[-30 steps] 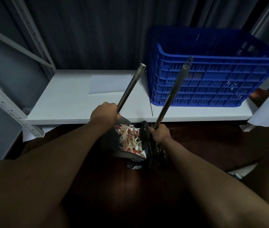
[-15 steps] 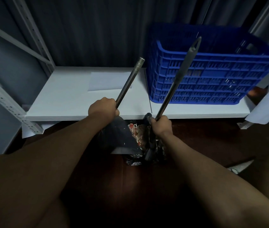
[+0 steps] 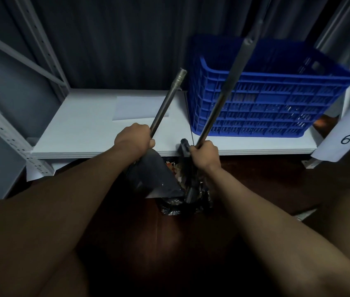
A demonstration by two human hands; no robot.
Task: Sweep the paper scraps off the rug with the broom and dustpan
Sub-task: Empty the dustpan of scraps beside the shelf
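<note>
Mostly hidden: paper scraps (image 3: 177, 173) (behind dustpan (image 3: 154, 179)).

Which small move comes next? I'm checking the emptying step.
Probably tip the dark metal dustpan a little further: the left hand holds it tilted over the black bin bag, and red-and-white paper scraps still show at its edge.

Two bare forearms, no sleeves; left hand (image 3: 134, 139), right hand (image 3: 205, 154), both ungloved.
</note>
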